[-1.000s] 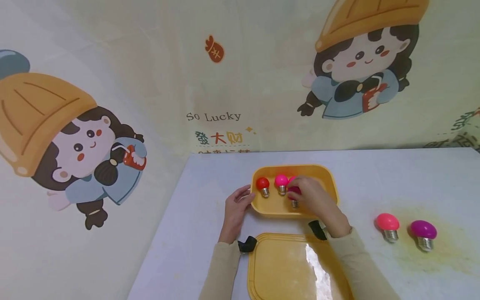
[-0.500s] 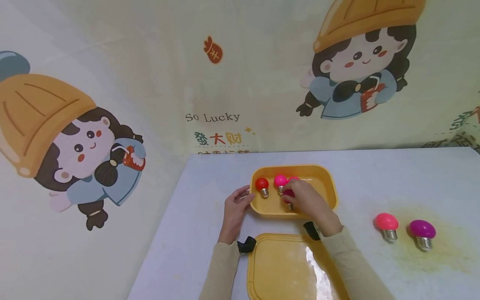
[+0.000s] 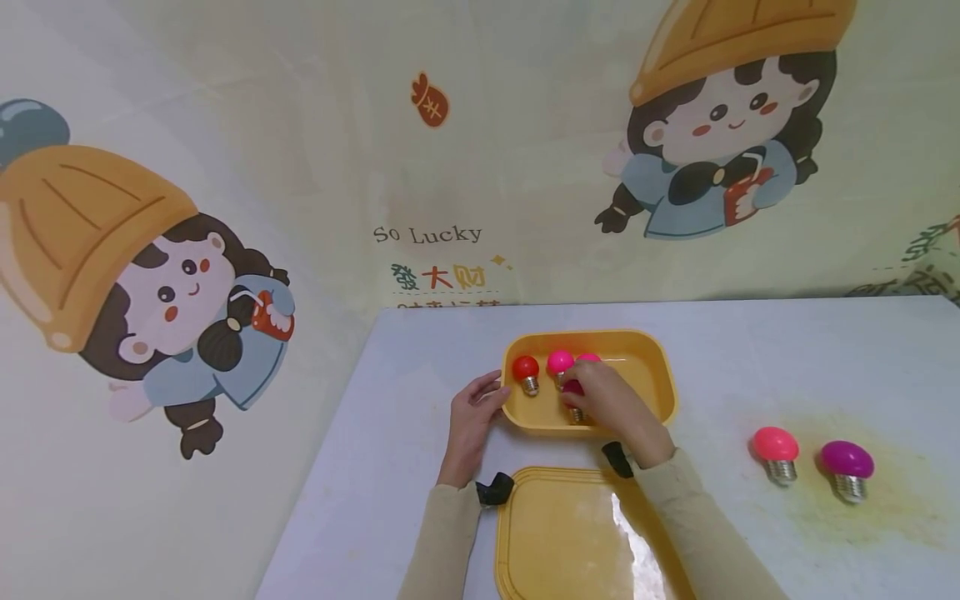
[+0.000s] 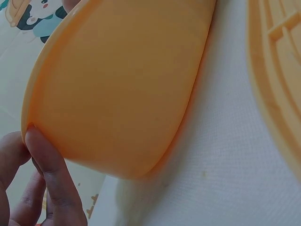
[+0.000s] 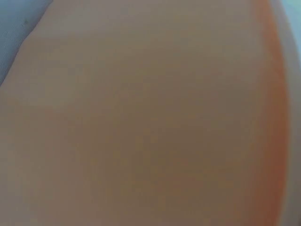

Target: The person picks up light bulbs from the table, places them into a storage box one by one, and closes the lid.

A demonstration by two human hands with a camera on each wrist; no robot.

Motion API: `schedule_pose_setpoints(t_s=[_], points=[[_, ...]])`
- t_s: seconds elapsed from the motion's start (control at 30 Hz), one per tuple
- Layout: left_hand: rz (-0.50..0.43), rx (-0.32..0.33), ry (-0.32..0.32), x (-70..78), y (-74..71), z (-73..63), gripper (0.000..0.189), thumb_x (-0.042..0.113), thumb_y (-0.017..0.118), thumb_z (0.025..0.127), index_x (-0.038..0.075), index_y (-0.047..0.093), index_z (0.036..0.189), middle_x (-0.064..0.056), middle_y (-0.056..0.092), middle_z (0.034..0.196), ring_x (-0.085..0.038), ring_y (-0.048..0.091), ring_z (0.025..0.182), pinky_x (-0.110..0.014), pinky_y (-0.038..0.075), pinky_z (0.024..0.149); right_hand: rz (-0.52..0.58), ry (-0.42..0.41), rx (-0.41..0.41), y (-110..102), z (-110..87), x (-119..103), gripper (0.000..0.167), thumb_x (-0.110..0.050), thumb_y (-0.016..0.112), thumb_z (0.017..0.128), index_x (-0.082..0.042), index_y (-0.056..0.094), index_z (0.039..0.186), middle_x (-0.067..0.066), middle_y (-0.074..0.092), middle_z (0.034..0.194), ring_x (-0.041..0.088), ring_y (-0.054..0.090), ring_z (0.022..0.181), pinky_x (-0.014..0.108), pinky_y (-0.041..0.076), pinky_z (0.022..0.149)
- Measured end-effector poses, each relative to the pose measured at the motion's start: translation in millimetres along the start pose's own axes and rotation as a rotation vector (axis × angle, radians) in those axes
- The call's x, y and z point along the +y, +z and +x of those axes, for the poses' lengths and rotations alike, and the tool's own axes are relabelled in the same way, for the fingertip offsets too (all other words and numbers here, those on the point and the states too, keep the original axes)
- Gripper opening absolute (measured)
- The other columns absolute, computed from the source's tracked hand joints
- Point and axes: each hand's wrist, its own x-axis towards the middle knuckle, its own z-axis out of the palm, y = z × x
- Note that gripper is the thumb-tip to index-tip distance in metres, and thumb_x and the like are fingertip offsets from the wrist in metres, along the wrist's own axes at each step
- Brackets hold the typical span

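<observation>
In the head view a yellow plastic box (image 3: 543, 410) stands on the white table. My left hand (image 3: 469, 421) holds its left end; the left wrist view shows thumb and fingers (image 4: 49, 162) at the rim of the box (image 4: 122, 99). Over the box's front half, my right hand (image 3: 617, 407) pinches a dark magenta light bulb (image 3: 572, 388), its metal base pointing toward me. A red bulb (image 3: 526, 368) and a pink bulb (image 3: 559, 362) lie inside, with another pink bulb (image 3: 589, 357) partly behind my right hand. A blurred orange-brown surface fills the right wrist view.
A yellow lid (image 3: 577, 533) lies on the table just in front of the box, partly under my right sleeve. To the right lie a pink bulb (image 3: 776, 443) and a purple bulb (image 3: 847, 458). A printed cloth (image 3: 540, 167) hangs behind the table.
My right hand has moved a little left and toward me inside the box, taking the dark magenta bulb with it. The left hand has stayed at the box's left end.
</observation>
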Motion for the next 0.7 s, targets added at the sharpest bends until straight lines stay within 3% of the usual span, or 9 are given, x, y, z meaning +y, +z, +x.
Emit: schedule_pose_setpoints(t_s=[0.27, 0.53, 0.7], points=[[-0.027, -0.001, 0.018, -2.1, -0.1, 1.8, 0.039, 0.013, 0.072, 0.091, 0.004, 0.064, 0.128, -0.01, 0.065, 0.111, -0.03, 0.067, 0.098, -0.024, 0.057, 0.078, 0.004, 0.002, -0.018, 3, 2.4, 0, 0.011, -0.01, 0.08, 0.082, -0.004, 0.076, 0.09, 0.002, 0.062, 0.081, 0.018, 0.053, 0.076, 0.034, 0.053, 0.074], [-0.088, 0.01, 0.031, -25.4, -3.1, 18.2, 0.041, 0.01, 0.073, 0.089, 0.002, 0.064, 0.128, -0.007, 0.065, 0.107, -0.024, 0.066, 0.093, -0.023, 0.057, 0.073, -0.009, 0.013, -0.021, 4, 3.1, 0, 0.016, -0.011, 0.08, 0.083, -0.002, 0.077, 0.096, 0.005, 0.066, 0.088, 0.02, 0.057, 0.079, 0.038, 0.055, 0.079], [-0.073, 0.028, 0.047, -29.7, -2.5, 19.4, 0.042, 0.017, 0.076, 0.089, 0.006, 0.065, 0.128, -0.008, 0.064, 0.111, -0.021, 0.067, 0.093, -0.022, 0.057, 0.075, -0.024, 0.014, -0.008, 2, 1.1, -1, 0.015, -0.012, 0.08, 0.084, -0.003, 0.076, 0.095, 0.005, 0.064, 0.087, 0.02, 0.056, 0.079, 0.038, 0.055, 0.079]])
